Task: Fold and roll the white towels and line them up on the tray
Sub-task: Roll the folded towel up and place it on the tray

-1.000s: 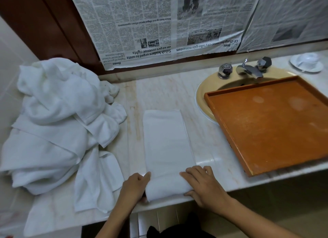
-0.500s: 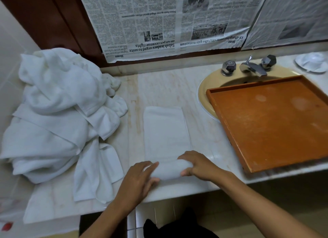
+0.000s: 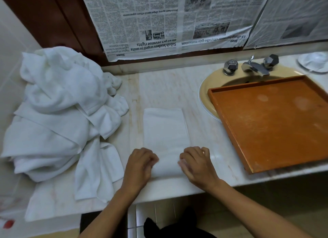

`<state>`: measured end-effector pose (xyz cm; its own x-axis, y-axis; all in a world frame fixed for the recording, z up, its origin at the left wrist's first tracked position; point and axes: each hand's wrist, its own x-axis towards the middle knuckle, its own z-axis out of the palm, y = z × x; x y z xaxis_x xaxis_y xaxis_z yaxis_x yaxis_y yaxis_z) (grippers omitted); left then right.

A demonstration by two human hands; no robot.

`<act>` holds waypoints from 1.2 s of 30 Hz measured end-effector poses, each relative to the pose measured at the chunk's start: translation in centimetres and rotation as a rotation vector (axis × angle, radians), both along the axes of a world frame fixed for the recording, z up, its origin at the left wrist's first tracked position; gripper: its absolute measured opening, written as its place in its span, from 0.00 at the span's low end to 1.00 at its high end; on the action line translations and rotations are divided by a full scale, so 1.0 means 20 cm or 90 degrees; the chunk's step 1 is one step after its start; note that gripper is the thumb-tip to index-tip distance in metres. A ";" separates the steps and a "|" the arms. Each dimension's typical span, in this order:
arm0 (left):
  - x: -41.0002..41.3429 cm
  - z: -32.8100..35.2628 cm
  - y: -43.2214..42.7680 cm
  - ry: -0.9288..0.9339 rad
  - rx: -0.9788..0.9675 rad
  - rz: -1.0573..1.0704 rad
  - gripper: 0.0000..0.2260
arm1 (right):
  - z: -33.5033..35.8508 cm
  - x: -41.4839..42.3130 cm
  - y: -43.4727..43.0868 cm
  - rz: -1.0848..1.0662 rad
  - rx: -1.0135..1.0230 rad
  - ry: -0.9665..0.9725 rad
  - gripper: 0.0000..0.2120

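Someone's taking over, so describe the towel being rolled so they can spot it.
On the marble counter, look between the heap of crumpled towels at the left and the orange tray over the sink. The folded towel lies there as a narrow flat strip, its near end rolled under the left hand and right hand. It alone is smooth and neatly folded.
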<state>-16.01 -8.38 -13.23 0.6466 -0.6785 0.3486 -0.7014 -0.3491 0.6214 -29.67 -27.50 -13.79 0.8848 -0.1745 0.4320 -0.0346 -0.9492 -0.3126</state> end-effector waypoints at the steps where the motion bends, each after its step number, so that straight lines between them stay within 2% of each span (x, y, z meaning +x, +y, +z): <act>1: -0.03 -0.02 0.02 -0.074 -0.007 -0.010 0.04 | -0.01 -0.03 -0.01 0.016 -0.017 -0.007 0.09; 3: -0.07 -0.06 0.08 -0.177 -0.001 -0.011 0.07 | -0.03 -0.08 -0.03 0.044 -0.063 -0.004 0.15; 5: -0.11 -0.10 0.15 -0.211 0.025 -0.026 0.13 | -0.06 -0.12 -0.04 0.063 -0.101 0.021 0.22; 8: -0.14 -0.13 0.20 -0.198 0.094 -0.058 0.24 | -0.08 -0.13 -0.06 0.069 -0.136 0.067 0.30; 12: -0.09 -0.15 0.17 -0.168 0.165 -0.033 0.26 | -0.08 -0.07 -0.08 0.052 -0.128 0.107 0.34; 16: -0.02 -0.14 0.09 -0.171 0.221 -0.016 0.27 | -0.07 0.02 -0.12 0.051 -0.112 0.126 0.36; 22: 0.07 -0.10 0.05 -0.183 0.239 -0.039 0.27 | -0.03 0.08 -0.15 0.079 -0.080 0.097 0.32; 24: 0.09 -0.07 0.08 -0.121 0.246 -0.089 0.31 | -0.01 0.07 -0.15 0.096 -0.038 0.134 0.30; 26: 0.10 -0.03 0.11 -0.024 0.278 -0.132 0.35 | 0.00 0.04 -0.14 0.096 0.043 0.188 0.31; 28: 0.07 0.00 0.14 0.059 0.314 -0.157 0.38 | 0.01 0.00 -0.12 0.091 0.175 0.254 0.34; 29: 0.04 0.01 0.15 0.094 0.316 -0.163 0.36 | 0.01 -0.03 -0.10 0.082 0.248 0.274 0.33; 31: -0.01 0.00 0.18 0.172 0.277 -0.155 0.30 | 0.01 -0.08 -0.06 0.043 0.375 0.274 0.24; 33: -0.04 -0.01 0.18 0.204 0.231 -0.127 0.26 | 0.00 -0.13 -0.03 0.012 0.440 0.250 0.20; 36: -0.05 -0.04 0.17 0.212 0.196 -0.061 0.28 | -0.01 -0.12 0.01 -0.011 0.480 0.185 0.17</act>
